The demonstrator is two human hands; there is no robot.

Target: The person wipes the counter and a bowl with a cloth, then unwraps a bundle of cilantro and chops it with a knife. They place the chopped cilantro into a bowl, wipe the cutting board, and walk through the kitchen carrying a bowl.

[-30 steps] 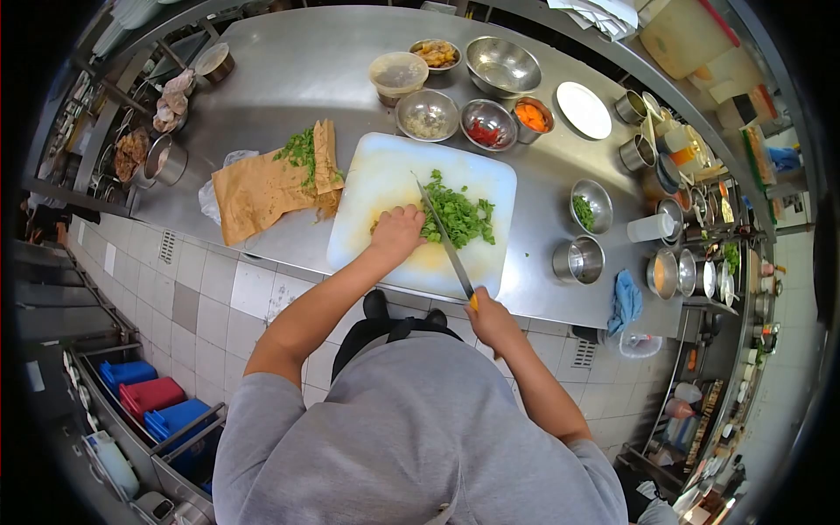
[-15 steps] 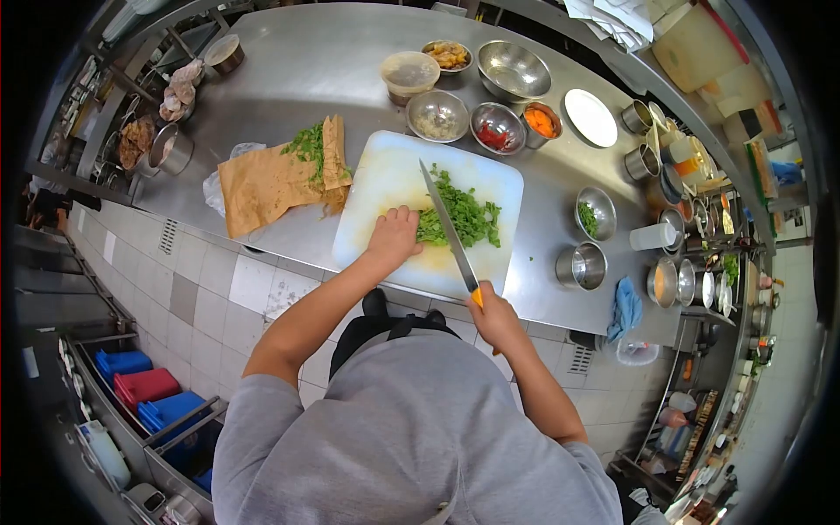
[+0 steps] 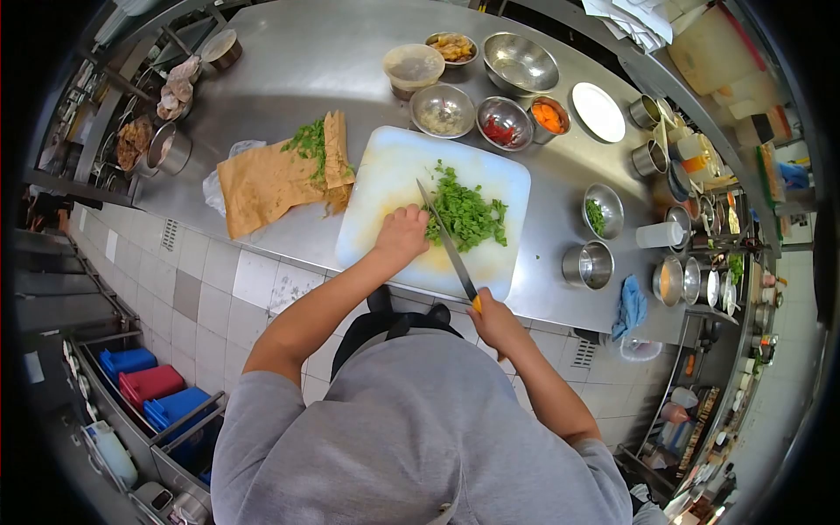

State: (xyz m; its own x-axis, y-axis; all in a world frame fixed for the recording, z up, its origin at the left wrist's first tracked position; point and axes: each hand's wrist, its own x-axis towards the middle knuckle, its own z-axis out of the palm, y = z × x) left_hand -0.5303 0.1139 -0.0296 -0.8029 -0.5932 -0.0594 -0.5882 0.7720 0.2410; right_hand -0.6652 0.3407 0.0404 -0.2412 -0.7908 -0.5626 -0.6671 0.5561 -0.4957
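Note:
My right hand is wrapped round the yellow handle of a long kitchen knife. The blade slants up and left, across the left edge of chopped green herbs. My left hand has its fingers curled down at that edge, holding the herbs close beside the blade; what lies under the fingertips is hidden. Beneath everything is a white cutting board with yellowish stains. Left of the board, more leafy herbs lie on brown paper.
Behind the board stand metal bowls with red pieces, orange pieces and pale chopped bits, plus a lidded tub. To the right are a bowl with some herbs, another metal bowl and a blue cloth.
The knife has come down and left, its blade now nearer my left fingers. My left hand stays at the herbs, and the whole view has shifted slightly.

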